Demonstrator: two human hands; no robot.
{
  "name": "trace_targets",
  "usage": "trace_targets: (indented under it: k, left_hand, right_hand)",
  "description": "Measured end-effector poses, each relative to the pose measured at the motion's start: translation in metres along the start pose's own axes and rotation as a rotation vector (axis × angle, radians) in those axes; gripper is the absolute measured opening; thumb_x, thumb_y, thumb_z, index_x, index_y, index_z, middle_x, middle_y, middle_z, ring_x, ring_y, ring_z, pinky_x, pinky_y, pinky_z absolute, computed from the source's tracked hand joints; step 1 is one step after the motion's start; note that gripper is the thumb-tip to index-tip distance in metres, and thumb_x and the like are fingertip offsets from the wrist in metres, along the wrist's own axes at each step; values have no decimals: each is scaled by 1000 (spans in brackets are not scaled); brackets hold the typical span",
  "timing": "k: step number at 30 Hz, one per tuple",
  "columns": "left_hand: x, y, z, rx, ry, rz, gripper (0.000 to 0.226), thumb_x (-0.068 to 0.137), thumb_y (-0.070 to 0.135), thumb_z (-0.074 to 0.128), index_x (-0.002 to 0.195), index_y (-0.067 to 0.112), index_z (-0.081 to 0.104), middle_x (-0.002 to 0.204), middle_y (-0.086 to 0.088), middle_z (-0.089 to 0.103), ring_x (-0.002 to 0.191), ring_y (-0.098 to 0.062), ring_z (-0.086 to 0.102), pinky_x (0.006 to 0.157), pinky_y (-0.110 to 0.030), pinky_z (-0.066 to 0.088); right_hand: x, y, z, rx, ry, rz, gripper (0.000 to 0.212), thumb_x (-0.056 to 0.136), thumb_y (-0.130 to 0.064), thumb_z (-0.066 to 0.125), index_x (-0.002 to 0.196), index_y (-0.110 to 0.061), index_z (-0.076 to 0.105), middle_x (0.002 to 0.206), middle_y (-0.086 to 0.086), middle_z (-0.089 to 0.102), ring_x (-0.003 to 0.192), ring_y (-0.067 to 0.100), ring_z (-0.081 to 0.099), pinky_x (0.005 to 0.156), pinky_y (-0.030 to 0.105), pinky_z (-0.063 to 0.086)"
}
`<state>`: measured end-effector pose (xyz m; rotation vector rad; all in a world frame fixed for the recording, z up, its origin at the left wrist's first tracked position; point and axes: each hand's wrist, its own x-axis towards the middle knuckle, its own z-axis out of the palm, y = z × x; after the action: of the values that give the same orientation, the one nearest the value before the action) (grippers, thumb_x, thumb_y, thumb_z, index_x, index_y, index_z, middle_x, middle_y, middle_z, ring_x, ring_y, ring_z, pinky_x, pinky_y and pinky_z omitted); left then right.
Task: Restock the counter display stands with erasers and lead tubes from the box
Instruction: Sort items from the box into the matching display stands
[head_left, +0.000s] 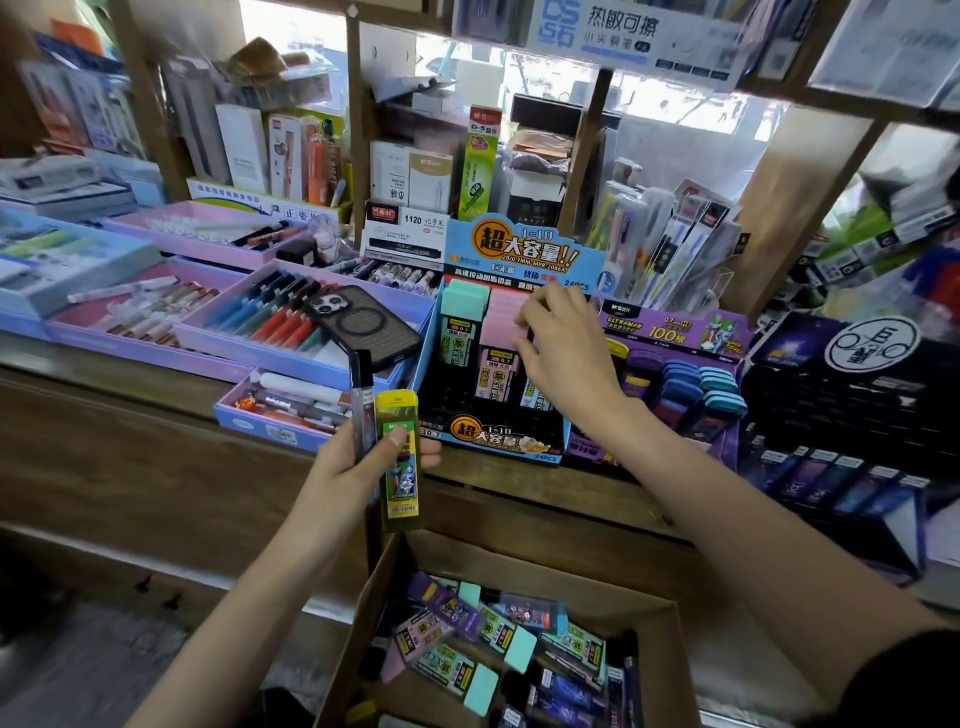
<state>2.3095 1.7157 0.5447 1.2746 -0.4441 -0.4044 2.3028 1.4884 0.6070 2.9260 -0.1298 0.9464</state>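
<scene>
At blue stand (519, 249), right grip (566, 343) pinches pink tube (500, 312); left grip (358, 467) clasps yellow tube (400, 467).

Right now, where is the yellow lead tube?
Head view, centre-left: the left hand holds the yellow lead tube upright above the box, left of the blue display stand.

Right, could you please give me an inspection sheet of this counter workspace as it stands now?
Surface: wooden counter, crowded with stock.
Job's things: blue display stand partly filled, with a mint-capped tube at its left; purple display stand to its right; cardboard box below holds loose tubes.
Clutter: phone lying on a pen tray.
Grippers: left hand holds a yellow tube and a slim dark tube; right hand pinches a pink-capped tube in the blue stand.
Cables: nothing seen.
Surroundings: shelves of boxed stationery behind the counter, with a bright window beyond.
</scene>
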Motion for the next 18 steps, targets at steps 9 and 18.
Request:
trace_targets:
  k: [9,18]
  left_hand:
    - [-5,6,21,-10,-96,-24,19,94,9,46,108,7,59,93,-12,74,85,-22,71,66,-24,57]
    - [-6,-2,60,173,-193,33,25,90,23,49,110,15,61,94,-1,72,91,-14,67,77,-22,52]
  right_hand:
    - [-36,-27,-28,559,-136,132,21,94,-26,53,105,-12,65,97,-4,55,95,9,47,78,17,33]
    - [-73,-24,-57,994,-304,341,9,89,-12,62,84,-19,65,80,-8,63,70,-2,57,62,11,45]
